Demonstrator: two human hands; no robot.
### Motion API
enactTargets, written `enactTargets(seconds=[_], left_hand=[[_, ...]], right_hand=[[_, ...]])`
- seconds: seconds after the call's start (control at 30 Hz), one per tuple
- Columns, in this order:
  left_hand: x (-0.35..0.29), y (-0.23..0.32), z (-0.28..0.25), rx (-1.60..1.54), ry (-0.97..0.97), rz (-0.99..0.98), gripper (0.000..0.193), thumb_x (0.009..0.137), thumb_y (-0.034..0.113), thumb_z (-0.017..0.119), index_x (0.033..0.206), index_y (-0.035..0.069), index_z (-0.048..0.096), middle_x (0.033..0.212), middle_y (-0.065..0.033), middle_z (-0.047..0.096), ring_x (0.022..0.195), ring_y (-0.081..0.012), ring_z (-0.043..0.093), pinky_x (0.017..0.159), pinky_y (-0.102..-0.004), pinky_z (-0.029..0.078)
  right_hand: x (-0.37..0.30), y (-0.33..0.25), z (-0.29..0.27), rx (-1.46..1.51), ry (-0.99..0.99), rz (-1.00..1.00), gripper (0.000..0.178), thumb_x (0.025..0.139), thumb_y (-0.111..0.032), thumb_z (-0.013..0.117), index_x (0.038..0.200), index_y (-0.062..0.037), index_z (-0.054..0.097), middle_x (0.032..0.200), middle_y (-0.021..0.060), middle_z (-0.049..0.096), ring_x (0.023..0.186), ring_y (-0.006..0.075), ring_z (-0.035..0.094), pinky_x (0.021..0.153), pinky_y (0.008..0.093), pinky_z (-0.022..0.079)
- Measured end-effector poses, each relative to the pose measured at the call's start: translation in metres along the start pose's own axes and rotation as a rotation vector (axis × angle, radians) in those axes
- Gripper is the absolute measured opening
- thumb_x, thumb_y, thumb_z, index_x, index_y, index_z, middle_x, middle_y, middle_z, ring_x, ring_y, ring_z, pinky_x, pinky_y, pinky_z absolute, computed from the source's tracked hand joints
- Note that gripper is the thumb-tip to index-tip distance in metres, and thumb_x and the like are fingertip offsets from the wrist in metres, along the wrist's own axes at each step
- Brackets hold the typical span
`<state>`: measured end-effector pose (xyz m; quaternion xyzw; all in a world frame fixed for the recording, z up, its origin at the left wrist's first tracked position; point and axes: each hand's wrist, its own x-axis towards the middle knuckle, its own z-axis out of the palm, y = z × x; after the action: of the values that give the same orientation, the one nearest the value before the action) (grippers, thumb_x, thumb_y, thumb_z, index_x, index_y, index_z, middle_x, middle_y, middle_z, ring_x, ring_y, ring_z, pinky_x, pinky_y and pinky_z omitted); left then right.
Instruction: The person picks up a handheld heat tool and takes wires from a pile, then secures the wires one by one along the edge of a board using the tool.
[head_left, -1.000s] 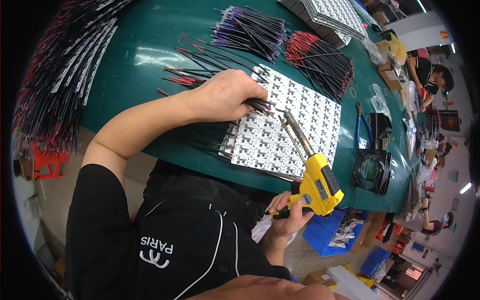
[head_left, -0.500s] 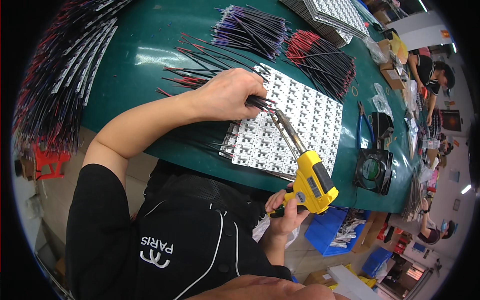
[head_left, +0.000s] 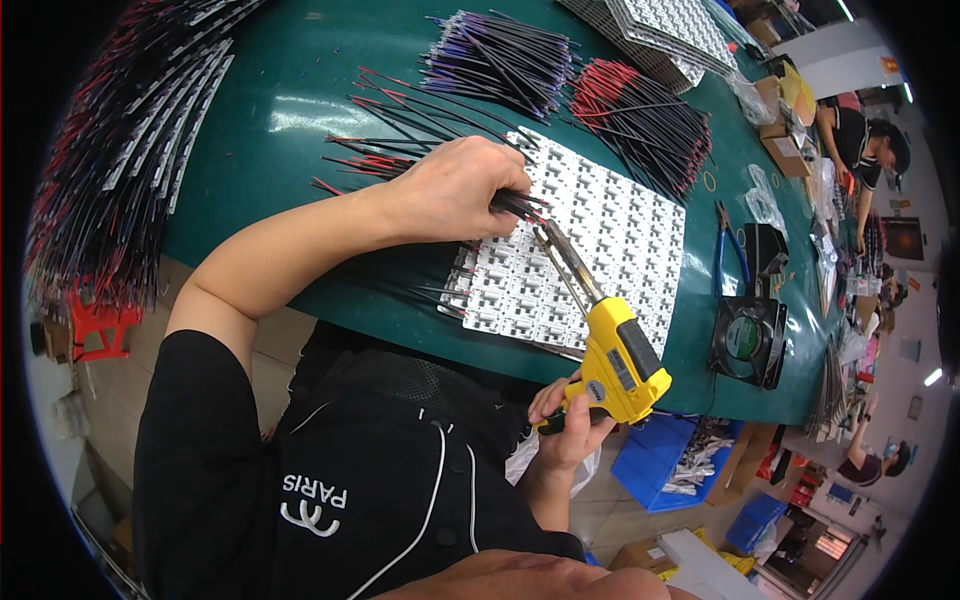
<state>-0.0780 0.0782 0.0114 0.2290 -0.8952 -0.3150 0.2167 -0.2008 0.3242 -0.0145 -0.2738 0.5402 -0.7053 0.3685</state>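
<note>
My left hand is closed around a bunch of thin black wires, their ends poking out over a panel of small white circuit boards. Other black wires with red ends trail out to the left of that hand. My right hand grips a yellow soldering gun at the panel's near edge. The gun's metal tip reaches up close to the wire ends; whether it touches them I cannot tell.
Bundles of purple-ended wires and red-ended wires lie beyond the panel. Blue-handled pliers and a black fan are on the right. Finished-looking wired strips pile up at left. A blue bin stands below the table.
The soldering gun has shifted slightly left, with its tip still near the wire ends. My left hand stays nearly in place on the wires.
</note>
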Motion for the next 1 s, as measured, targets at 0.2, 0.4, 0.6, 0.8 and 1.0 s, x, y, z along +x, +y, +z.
enactTargets(seconds=[0.2,0.4,0.6,0.8,1.0], left_hand=[[0.000,-0.001,0.000,0.002,0.003,0.015,0.021,0.062,0.009,0.067,0.079,-0.003,0.063,0.079,-0.0136,0.060,0.077,-0.0322,0.059,0.069,-0.0386,0.047],[0.000,-0.001,-0.001,0.009,-0.001,0.034,0.020,0.062,0.009,0.067,0.079,-0.002,0.063,0.078,-0.0131,0.060,0.077,-0.0318,0.059,0.068,-0.0387,0.047],[-0.001,-0.001,-0.001,0.037,-0.004,0.047,0.021,0.062,0.009,0.067,0.080,-0.002,0.064,0.079,-0.0132,0.060,0.077,-0.0319,0.059,0.068,-0.0393,0.047],[-0.001,-0.001,0.000,-0.036,0.007,-0.001,0.022,0.062,0.009,0.066,0.081,-0.003,0.064,0.080,-0.0147,0.061,0.078,-0.0327,0.060,0.070,-0.0382,0.048],[0.001,-0.002,-0.001,-0.069,-0.053,-0.037,0.023,0.063,0.010,0.065,0.082,-0.004,0.063,0.080,-0.0155,0.061,0.078,-0.0327,0.059,0.071,-0.0371,0.047]], right_hand=[[-0.001,0.000,-0.003,-0.031,-0.020,0.015,0.030,0.085,-0.014,0.053,0.103,0.0065,0.041,0.058,0.0110,0.048,0.043,0.0157,0.045,0.039,0.0259,0.041],[-0.002,-0.004,-0.003,-0.104,-0.033,-0.044,0.035,0.085,-0.011,0.054,0.109,0.0090,0.039,0.062,0.0122,0.049,0.045,0.0151,0.046,0.040,0.0259,0.042],[-0.002,-0.007,-0.004,-0.028,-0.006,-0.105,0.043,0.087,-0.012,0.051,0.118,0.0111,0.034,0.063,0.0129,0.048,0.043,0.0150,0.045,0.036,0.0251,0.041],[-0.005,-0.004,-0.004,-0.045,0.057,-0.070,0.042,0.086,-0.015,0.052,0.113,0.0114,0.036,0.057,0.0110,0.046,0.042,0.0155,0.045,0.038,0.0248,0.040],[-0.008,-0.003,-0.007,-0.002,-0.005,-0.003,0.031,0.087,-0.015,0.053,0.104,0.0074,0.039,0.058,0.0115,0.047,0.043,0.0162,0.044,0.041,0.0266,0.041]])
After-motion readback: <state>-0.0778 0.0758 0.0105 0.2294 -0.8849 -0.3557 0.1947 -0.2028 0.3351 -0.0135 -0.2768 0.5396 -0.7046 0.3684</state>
